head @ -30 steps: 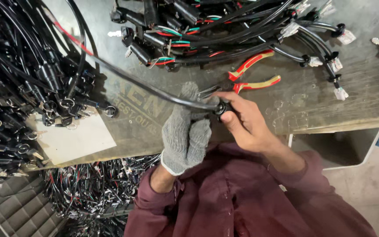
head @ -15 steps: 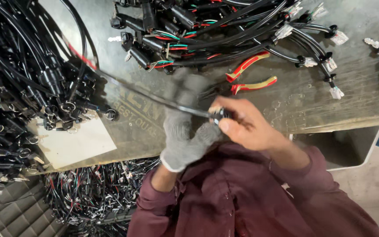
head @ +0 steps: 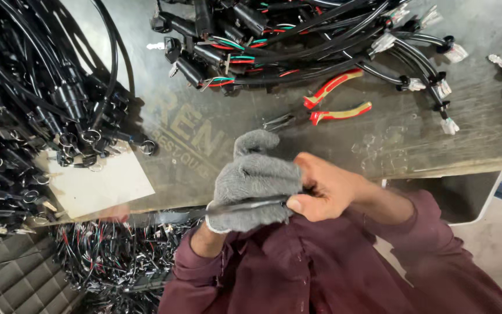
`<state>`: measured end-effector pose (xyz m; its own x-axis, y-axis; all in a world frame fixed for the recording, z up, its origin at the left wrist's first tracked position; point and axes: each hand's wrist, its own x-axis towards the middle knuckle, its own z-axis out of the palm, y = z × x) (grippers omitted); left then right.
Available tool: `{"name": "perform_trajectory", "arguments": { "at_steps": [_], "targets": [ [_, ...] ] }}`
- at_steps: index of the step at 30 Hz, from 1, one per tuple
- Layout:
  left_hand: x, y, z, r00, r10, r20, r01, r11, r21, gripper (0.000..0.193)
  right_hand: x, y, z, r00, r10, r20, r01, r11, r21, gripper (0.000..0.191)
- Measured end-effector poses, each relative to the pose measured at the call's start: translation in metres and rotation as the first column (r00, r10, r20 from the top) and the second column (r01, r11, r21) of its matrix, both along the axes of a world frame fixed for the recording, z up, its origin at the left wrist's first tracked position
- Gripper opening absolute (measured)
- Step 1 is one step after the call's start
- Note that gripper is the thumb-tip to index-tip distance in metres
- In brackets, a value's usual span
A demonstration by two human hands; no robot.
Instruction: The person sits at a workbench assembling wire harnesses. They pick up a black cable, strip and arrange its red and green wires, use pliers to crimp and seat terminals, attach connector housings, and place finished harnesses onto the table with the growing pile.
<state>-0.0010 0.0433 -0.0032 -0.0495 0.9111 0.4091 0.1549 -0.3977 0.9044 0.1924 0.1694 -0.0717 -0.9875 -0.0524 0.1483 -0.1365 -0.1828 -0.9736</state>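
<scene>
worn grey workbench point(head: 216, 125) carries heaps of black wire harnesses point(head: 297, 40) and red-handled pliers point(head: 335, 99). i see the left hand in a grey knit glove point(head: 254, 183) clenched around a thin black cable point(head: 245, 204) at the bench's near edge; the bare right hand point(head: 321, 186) pinches the same cable just beside it.

A scuffed grey worktable point(head: 437, 145) stands over a dark quilted mat point(head: 13, 279) on the floor.

Even, soft light with faint shadows; the cable point(head: 245, 204) shows motion blur, and the edges bow slightly.
</scene>
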Motion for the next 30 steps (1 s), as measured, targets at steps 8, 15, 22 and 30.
{"name": "perform_trajectory", "arguments": {
  "at_steps": [8, 15, 22, 30],
  "targets": [
    [0.015, 0.005, 0.000, 0.952, 0.177, 0.249, -0.077, 0.928, -0.365, 0.012, 0.005, -0.041, -0.033, 0.942, -0.198, 0.272, 0.317, 0.794, -0.519, 0.063],
    [0.027, 0.014, -0.004, 0.943, 0.295, 0.156, -0.197, 0.868, -0.456, 0.044, -0.021, -0.045, -0.012, 0.503, -0.864, 0.008, 0.833, 0.487, 0.263, 0.063],
    [0.012, -0.011, -0.011, 0.839, 0.454, 0.300, -0.220, 0.788, -0.575, 0.033, -0.005, 0.039, 0.035, 0.783, -0.578, -0.229, 0.255, -0.038, 0.966, 0.069],
    [0.019, -0.010, -0.003, 0.937, 0.302, 0.173, -0.234, 0.915, -0.330, 0.027, 0.003, 0.042, 0.016, 0.618, -0.778, 0.111, 0.702, 0.610, 0.366, 0.055]
  ]
}}
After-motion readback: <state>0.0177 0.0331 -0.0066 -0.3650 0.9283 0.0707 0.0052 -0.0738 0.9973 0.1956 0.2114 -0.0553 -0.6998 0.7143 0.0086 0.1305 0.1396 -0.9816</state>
